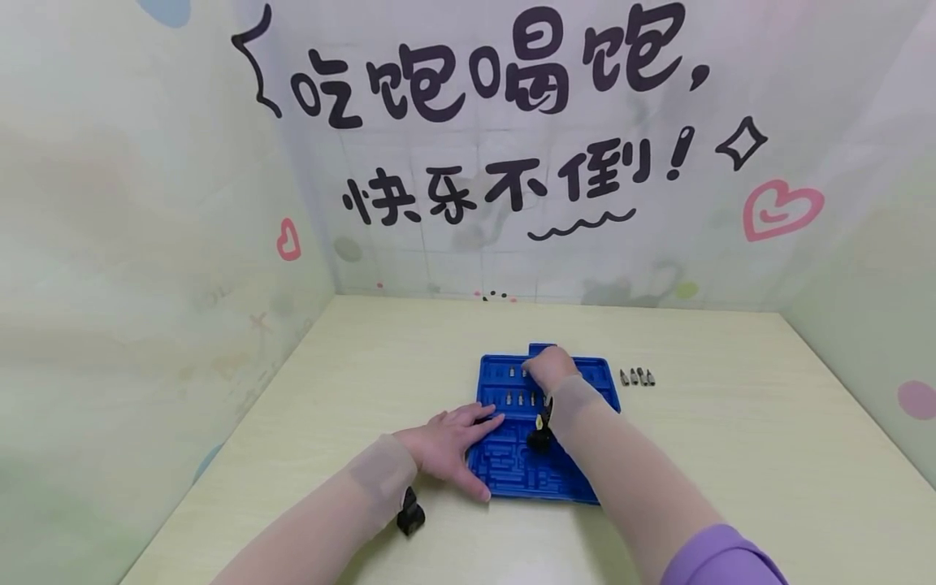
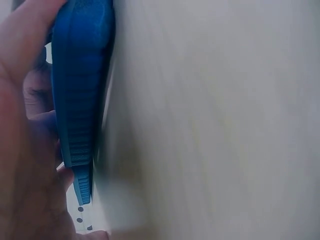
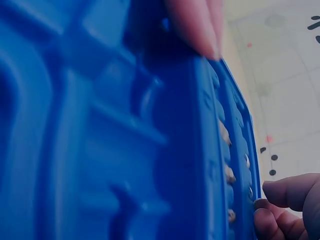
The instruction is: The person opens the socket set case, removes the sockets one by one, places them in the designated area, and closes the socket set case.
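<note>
A blue plastic bit case [image 1: 512, 471] lies unfolded on the table, with metal screwdriver bits [image 1: 521, 399] standing in two rows in its far half. My left hand [image 1: 449, 447] rests on its left edge, fingers spread and thumb at the near corner. In the left wrist view, the case's ribbed side [image 2: 80, 115] lies along that hand. My right hand [image 1: 553, 370] reaches over the far row. Its thumb and fingers [image 3: 290, 192] pinch a small bit there, mostly hidden by the fingertips.
Several loose bits [image 1: 638, 378] lie side by side on the pale tabletop [image 1: 731, 422], right of the case. A printed cloth wall [image 1: 512, 268] stands behind the table, with side walls left and right.
</note>
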`<state>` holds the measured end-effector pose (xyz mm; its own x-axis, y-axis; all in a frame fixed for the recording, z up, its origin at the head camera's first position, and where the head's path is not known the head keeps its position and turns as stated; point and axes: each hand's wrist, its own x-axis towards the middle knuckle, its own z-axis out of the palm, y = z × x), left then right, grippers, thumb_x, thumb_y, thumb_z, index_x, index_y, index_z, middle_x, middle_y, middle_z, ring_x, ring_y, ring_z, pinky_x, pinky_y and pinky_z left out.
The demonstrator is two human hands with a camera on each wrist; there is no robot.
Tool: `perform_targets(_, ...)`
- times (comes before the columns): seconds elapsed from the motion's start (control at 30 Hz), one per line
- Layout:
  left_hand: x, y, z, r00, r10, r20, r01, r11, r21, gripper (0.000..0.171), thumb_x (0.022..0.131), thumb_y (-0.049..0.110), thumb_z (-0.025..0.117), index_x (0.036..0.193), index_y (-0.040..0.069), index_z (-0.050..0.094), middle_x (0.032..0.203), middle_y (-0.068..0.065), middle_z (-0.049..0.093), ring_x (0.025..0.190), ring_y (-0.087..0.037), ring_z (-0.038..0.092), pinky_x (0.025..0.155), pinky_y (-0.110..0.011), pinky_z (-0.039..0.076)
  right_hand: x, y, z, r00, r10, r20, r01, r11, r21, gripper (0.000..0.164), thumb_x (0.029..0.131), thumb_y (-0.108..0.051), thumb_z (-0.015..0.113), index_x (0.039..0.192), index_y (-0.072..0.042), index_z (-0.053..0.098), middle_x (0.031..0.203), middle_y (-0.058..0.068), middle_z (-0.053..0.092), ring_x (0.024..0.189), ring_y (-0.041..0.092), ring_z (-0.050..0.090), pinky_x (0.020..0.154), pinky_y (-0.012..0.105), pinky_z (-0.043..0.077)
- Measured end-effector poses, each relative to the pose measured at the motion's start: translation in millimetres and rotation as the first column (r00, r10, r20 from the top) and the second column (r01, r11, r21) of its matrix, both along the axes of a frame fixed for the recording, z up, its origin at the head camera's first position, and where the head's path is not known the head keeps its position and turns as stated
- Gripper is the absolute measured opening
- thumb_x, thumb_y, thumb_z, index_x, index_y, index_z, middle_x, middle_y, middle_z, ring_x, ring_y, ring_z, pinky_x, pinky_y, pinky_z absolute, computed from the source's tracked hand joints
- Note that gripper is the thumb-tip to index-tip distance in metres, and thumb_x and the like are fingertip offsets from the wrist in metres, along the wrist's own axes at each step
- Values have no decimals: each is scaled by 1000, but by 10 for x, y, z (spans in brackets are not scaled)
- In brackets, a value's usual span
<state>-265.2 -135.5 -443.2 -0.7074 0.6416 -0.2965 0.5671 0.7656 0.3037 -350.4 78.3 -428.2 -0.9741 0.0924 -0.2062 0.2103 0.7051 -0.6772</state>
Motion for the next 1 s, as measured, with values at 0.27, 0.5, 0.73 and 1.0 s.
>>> perform_targets(0.27,-8,-13,-15,1000,5,1,-5,1000,4,113,68,74,68,155,32,11,161,8,3,147,-19,1,113,-57,11,74,-104,46,999,-26,19,25,999,48,41,94,-29,57,122,2,62,116,18,64,104,36,58,101,56,37)
perform_targets(0.5,-12,-10,-31,1000,-5,-9,5,1000,11,112,67,74,68,155,32,13,161,7,5,147,-19,2,113,-57,13,41,-188,45,996,-76,45,70,991,115,43,96,-29,51,125,2,60,125,21,59,116,41,50,102,58,33)
perform_targets(0.73,-6,5,-28,1000,-12,-7,12,1000,23,112,68,73,69,156,31,13,161,7,6,147,-19,2,113,-58,12,-135,-193,-54,987,-125,98,108,982,155,46,96,-32,53,130,0,58,131,21,56,124,43,44,107,61,25)
perform_targets(1.0,10,-4,-1,1000,-2,1,2,999,32,112,69,72,70,156,31,13,161,6,5,147,-20,2,113,-58,11,-89,-211,57,987,-115,111,98,984,152,52,96,-33,55,134,1,52,135,23,52,126,44,43,107,60,26)
